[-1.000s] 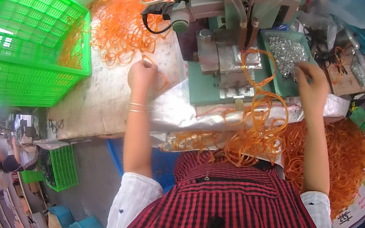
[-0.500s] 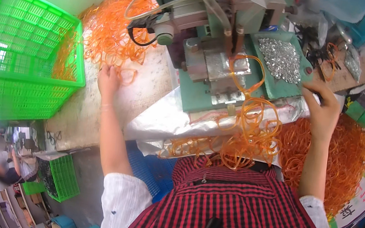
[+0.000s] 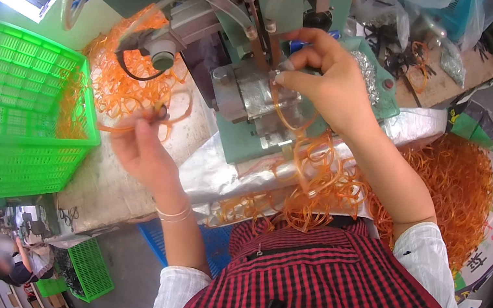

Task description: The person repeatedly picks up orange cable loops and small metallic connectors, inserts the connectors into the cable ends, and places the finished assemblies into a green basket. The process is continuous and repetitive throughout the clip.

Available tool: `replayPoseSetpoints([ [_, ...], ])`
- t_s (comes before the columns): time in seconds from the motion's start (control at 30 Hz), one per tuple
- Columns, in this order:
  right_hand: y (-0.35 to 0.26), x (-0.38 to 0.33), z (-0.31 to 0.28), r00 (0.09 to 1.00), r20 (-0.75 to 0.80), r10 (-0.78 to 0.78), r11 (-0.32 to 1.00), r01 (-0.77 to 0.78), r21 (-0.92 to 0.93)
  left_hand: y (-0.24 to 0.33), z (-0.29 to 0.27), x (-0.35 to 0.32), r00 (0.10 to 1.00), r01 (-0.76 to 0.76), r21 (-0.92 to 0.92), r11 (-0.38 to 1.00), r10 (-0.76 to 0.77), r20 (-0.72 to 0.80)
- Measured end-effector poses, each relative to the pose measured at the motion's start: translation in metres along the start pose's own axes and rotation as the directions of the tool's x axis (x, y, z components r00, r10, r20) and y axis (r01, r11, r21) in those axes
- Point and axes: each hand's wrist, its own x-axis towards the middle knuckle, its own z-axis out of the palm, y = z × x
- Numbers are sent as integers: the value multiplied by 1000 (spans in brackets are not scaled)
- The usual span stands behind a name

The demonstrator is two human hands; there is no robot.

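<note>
My left hand [image 3: 145, 150] is closed on an orange plastic loop [image 3: 185, 118], in front of a pile of the same loops [image 3: 124, 83]. Something small and dark shows at its fingertips, too blurred to name. At the bench machine [image 3: 251, 92], my right hand [image 3: 331, 86] is bent with thumb and fingers drawn together beside the machine's upright rods. What lies between those fingertips, if anything, is too small to make out. Just below them another orange loop [image 3: 291, 124] hangs from the machine's metal block, above a tangle of loops [image 3: 318, 176] at the foil-covered edge.
A green crate [image 3: 8, 161] stands at the left. Small metal pieces fill a green tray [image 3: 366, 76] right of the machine. A big heap of orange loops [image 3: 451, 190] lies in a round container at the right. A person [image 3: 18, 269] works in the background.
My right hand has moved left from beside the metal-piece tray to the machine's working point. My left hand has come nearer me, with the loop in it. The view has shifted a little.
</note>
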Motion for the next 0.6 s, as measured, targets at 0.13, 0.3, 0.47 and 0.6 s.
replayPoseSetpoints([
  [0.13,-5,-5,12,996,-25,84,971,-76,225,62,66,35,932,-225,-103,969,245,265],
  [0.3,-5,-19,18,997,-71,-18,994,25,102,58,71,43,932,-214,-111,970,237,273],
  [0.47,0,-55,-52,982,-72,-173,924,136,-358,48,63,-11,754,-429,-51,902,389,530],
  [0.6,70,-73,-98,959,-267,-99,768,-97,-633,41,76,-26,432,-738,-57,673,535,726],
])
